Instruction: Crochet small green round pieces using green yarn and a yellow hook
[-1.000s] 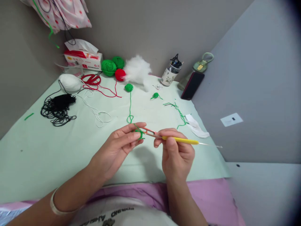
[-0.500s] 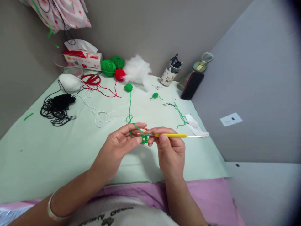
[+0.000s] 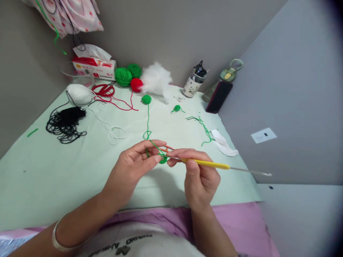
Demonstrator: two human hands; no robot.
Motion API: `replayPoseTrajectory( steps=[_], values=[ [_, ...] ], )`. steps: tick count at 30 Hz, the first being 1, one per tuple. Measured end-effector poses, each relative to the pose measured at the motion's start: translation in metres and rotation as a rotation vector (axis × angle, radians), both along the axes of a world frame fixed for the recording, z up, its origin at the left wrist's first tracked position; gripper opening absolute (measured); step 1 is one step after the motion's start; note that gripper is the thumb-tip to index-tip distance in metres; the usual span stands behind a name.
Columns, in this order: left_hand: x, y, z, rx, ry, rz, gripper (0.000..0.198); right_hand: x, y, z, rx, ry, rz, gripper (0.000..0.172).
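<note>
My left hand (image 3: 134, 167) pinches a small green crochet piece (image 3: 162, 159) between thumb and fingers, with green yarn (image 3: 148, 121) running over its index finger back to a small green ball (image 3: 146, 99). My right hand (image 3: 199, 175) is closed on a yellow-handled crochet hook (image 3: 211, 164), its metal tip at the green piece and its back end pointing right. An orange object (image 3: 168, 147) lies under the fingers; I cannot make out what it is.
On the pale green cloth (image 3: 40, 171) lie black yarn (image 3: 65, 121), white yarn ball (image 3: 79, 93), red scissors (image 3: 104, 90), green and red yarn balls (image 3: 123, 76), white stuffing (image 3: 157, 79), tissue box (image 3: 94, 66), jar of tools (image 3: 194, 84), a phone (image 3: 219, 97), white paper scrap (image 3: 223, 144).
The hook went in toward the green piece, then tilted so its back end swung lower right. My left hand kept its pinch and barely moved.
</note>
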State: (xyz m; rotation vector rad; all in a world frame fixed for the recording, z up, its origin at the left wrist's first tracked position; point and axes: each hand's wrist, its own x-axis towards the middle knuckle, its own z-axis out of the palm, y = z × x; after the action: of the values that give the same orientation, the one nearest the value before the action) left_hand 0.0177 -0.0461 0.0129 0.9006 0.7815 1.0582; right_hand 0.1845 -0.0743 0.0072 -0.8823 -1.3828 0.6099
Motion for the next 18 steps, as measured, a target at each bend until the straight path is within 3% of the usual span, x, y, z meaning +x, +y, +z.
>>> replayPoseTrajectory(
  steps=[9,14,18],
  values=[
    [0.007,-0.005,0.004,0.121,0.167,0.194,0.017,0.002,-0.001,-0.007,0.307,-0.414,-0.092,0.026],
    [0.008,-0.005,0.005,0.077,0.131,0.172,0.025,0.001,-0.002,-0.012,0.374,-0.439,-0.138,0.034],
    [0.008,-0.004,0.006,-0.074,-0.03,0.096,0.041,0.002,-0.007,-0.018,0.34,-0.639,-0.237,0.052]
  ],
)
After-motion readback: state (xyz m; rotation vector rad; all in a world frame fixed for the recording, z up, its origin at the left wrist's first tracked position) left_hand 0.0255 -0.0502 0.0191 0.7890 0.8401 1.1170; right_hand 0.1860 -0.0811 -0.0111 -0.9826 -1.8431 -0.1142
